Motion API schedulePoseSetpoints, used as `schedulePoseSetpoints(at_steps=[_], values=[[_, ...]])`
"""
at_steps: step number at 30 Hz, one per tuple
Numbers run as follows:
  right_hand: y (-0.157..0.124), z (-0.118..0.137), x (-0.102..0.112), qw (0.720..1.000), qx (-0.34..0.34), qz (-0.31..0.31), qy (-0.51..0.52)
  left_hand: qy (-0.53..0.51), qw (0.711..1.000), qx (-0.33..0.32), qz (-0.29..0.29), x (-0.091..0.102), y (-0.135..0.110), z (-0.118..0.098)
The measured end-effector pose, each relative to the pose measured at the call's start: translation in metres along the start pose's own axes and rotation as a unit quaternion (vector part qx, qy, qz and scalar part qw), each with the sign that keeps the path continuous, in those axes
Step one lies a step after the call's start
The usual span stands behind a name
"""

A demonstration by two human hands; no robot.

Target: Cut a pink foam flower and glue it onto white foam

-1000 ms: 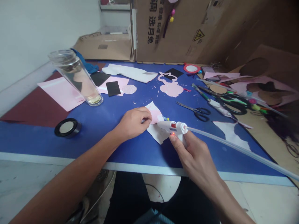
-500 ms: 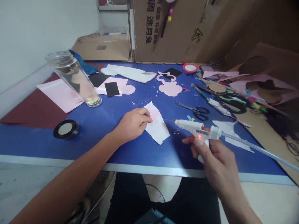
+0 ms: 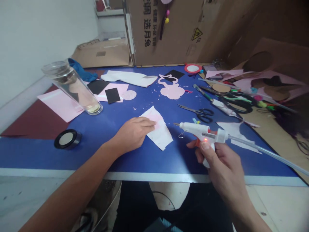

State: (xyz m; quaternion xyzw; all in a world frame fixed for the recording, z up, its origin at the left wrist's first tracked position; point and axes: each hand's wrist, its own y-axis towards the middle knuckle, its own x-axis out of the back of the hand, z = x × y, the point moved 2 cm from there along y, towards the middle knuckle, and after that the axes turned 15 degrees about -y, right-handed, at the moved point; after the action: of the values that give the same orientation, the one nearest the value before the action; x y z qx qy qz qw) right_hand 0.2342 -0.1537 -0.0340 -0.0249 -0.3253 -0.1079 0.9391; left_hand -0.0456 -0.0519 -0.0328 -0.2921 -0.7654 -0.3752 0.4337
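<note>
My left hand (image 3: pixel 132 133) rests palm down at the left edge of a torn-edged white sheet (image 3: pixel 162 137). Its fingers stretch out over the sheet, touching a pale pink patch near the middle; the thumb is mostly hidden. My right hand (image 3: pixel 220 158) is wrapped round the handle of a white glue gun (image 3: pixel 199 129) with its red light lit. One finger is by the orange trigger, and a long clear glue stick (image 3: pixel 260 149) sticks out behind. The nozzle points left toward the sheet, a short gap away from it.
Black-handled scissors (image 3: pixel 201 112) lie beyond the glue gun. Further back are a pink cloud-shaped cutout (image 3: pixel 172 91) and a rolled white sheet (image 3: pixel 129 78). On the left stand a glass bottle (image 3: pixel 77 91) and a round black container (image 3: pixel 74 138). Tools and scraps crowd the right.
My left hand has gone from a bent-finger pose to lying flatter over the white sheet. The glue gun stays in my right hand. The whole view has shifted slightly.
</note>
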Motion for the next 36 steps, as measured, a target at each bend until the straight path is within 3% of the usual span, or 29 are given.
schedulePoseSetpoints(at_steps=[10,15,20,23,30,36], values=[[0.001,0.000,-0.001,1.000,-0.002,0.004,0.016,0.017,0.999,-0.034,0.031,0.004,-0.002,-0.002],[0.001,0.001,-0.001,1.000,0.004,0.006,0.022,-0.042,0.999,0.005,0.028,0.005,-0.004,0.000],[0.002,0.004,-0.002,1.000,0.011,0.004,0.025,-0.097,0.992,0.074,-0.012,0.004,-0.003,0.003],[0.003,0.006,-0.002,0.999,0.022,0.003,0.033,-0.065,0.993,0.102,-0.013,0.000,0.002,0.001],[0.003,0.005,-0.002,0.999,0.019,0.007,0.046,-0.001,0.996,0.085,0.032,-0.005,0.009,-0.005],[0.004,0.003,-0.002,0.998,0.026,0.008,0.051,0.014,0.996,0.075,0.035,-0.004,0.004,-0.006]])
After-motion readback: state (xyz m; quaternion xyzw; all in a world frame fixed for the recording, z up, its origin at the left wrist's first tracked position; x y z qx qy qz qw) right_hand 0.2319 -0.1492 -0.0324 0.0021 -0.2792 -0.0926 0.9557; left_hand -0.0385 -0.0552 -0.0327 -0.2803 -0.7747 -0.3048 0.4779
